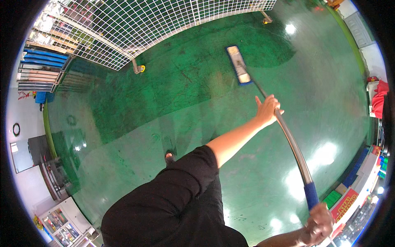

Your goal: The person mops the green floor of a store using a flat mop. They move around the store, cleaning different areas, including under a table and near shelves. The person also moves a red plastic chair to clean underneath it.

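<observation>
Both hands closed on the mop pole (pixel 290 142): left hand (pixel 268 109) wrapped round the bare metal partway down, right hand (pixel 319 225) clamped on the top end just past the blue sleeve (pixel 311 195). Mop head (pixel 239 65), flat, pale pad w/ blue edge, lies on the green floor (pixel 173 103) well ahead of me, near the white mesh fence (pixel 135 29).

Risks, as I judge them:
- Floor looks glossy w/ darker patches round the mop head, prob. wet. My foot (pixel 169 157) stands on the shiny part; a slip is the main worry.
- Left arm is stretched far out. A hard push w/ weight forward could tip my balance.
- Fence foot w/ yellow cap (pixel 139 68) sits beside the mop's reach; the pad edge could snag it. Second foot (pixel 266 19) further right, same risk.
- Pole top is close to the stacked goods at lower right; a back-swing could knock them.

Packages and signs:
- Lower right: red box w/ yellow lettering (pixel 345 204), green crate (pixel 331 198) just beside it, blue strip behind.
- Right edge: red item (pixel 379 99) on a white unit, can't tell what.
- Lower left: white cabinet (pixel 66 222) w/ small coloured packs inside.
- Upper left: blue slatted rack (pixel 43 57), small blue bin below it.
</observation>
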`<state>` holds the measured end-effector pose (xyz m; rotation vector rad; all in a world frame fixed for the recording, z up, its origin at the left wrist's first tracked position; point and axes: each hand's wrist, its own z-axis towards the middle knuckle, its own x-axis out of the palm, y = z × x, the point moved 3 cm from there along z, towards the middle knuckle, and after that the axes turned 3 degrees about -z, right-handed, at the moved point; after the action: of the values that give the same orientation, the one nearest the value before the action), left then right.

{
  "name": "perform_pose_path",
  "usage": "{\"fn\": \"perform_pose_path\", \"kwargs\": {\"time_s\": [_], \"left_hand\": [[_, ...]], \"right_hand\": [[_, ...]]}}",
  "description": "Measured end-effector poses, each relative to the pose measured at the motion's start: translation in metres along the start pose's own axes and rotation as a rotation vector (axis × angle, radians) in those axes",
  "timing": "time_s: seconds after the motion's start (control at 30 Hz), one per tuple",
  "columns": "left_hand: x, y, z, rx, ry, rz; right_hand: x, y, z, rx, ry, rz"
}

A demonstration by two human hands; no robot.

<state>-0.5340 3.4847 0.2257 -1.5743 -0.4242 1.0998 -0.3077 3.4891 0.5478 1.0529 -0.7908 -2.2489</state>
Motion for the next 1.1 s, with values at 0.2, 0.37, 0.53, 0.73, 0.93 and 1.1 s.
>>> {"fn": "perform_pose_path", "kwargs": {"time_s": [0.2, 0.37, 0.53, 0.73, 0.93, 1.1], "left_hand": [[0.000, 0.016, -0.018, 0.111, 0.094, 0.143], [-0.062, -0.025, -0.146, 0.223, 0.111, 0.080], [-0.158, 0.000, -0.338, 0.143, 0.021, -0.001], [-0.294, 0.122, -0.525, -0.251, 0.045, 0.332], [-0.410, 0.278, -0.690, -0.694, 0.067, 0.839], [-0.378, 0.276, -0.689, -0.690, 0.228, 1.018]], "right_hand": [[0.023, 0.017, -0.016, 0.136, 0.122, 0.206], [-0.105, 0.079, -0.076, 0.208, -0.364, -0.210], [-0.068, 0.151, -0.110, 0.271, 0.153, 0.564], [0.135, 0.176, -0.201, 0.682, 0.014, 0.553], [0.338, 0.227, -0.309, 1.000, 0.441, 0.826], [0.307, 0.214, -0.339, 1.015, 0.416, 0.854]]}}
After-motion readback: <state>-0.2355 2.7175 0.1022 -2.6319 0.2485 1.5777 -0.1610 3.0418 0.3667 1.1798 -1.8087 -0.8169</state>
